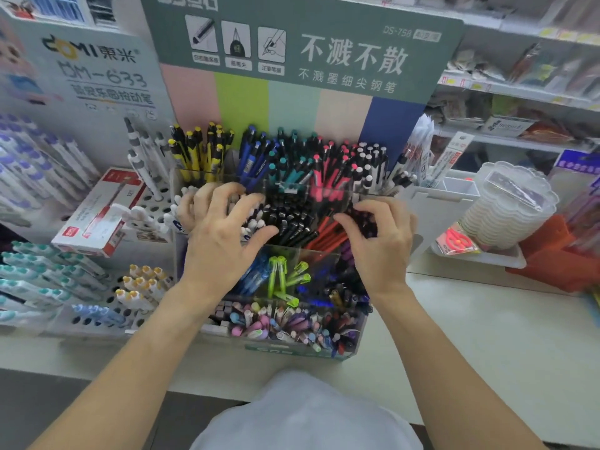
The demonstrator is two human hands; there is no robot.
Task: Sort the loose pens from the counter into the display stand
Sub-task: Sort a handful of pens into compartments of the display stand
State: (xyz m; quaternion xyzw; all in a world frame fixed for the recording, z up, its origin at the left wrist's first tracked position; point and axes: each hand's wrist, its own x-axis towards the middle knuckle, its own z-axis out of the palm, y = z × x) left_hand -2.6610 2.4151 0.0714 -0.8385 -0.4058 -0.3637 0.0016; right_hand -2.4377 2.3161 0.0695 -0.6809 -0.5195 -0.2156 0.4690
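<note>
- The display stand (282, 222) sits on the bench (470, 336) straight ahead of me, its clear tiered compartments packed with pens sorted by colour.
- In the stand's middle tier I see black pens (292, 219) at centre, orange-red pens (328, 235) just right of them and white-capped pens (246, 222) to their left.
- My left hand (217, 232) lies over the stand's left side, fingers spread and bent down onto the white-capped pens; I cannot tell whether that grip is closed round any pen.
- My right hand (380, 235) is at the stand's right side, fingers curled into the dark pens beside the orange-red ones; whether that grip is actually holding one is hidden.
- In the lower tier in front, lime-green pens (285, 277) stand between the two wrists.
- Left of the stand lies a red and white box (97, 212) on a white perforated rack (152, 203).
- Right of the stand is a stack of clear scalloped containers (509, 206).
</note>
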